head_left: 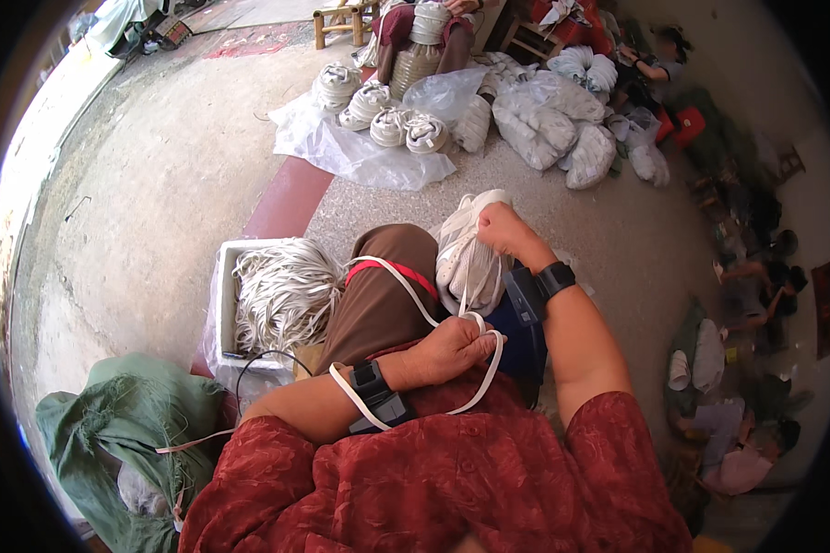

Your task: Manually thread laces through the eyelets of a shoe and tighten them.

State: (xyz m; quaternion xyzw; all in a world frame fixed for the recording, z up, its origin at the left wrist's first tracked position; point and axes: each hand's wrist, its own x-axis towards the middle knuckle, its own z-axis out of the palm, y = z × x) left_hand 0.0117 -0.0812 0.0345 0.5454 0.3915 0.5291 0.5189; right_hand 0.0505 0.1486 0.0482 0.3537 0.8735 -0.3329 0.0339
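Note:
My left hand (454,350), in front of my chest, is closed on a flat white lace (478,394). Loops of it stick out around the fingers, and one length runs over my brown-covered knee (378,286). Another part hangs across my left forearm. Ahead and to the right, my right hand (507,230) makes a fist at the side of an off-white bundle (466,258) of layered pieces. A strand stretches from that fist down to my left hand. The bundle's exact kind is unclear. A red band (406,276) crosses my knee.
A white box (227,304) full of loose white laces (286,290) stands left of my knee. Nearer lies a green sack (120,442). Ahead, round off-white bundles (387,124) sit on plastic sheeting (341,157) before a seated person. More people are at the right.

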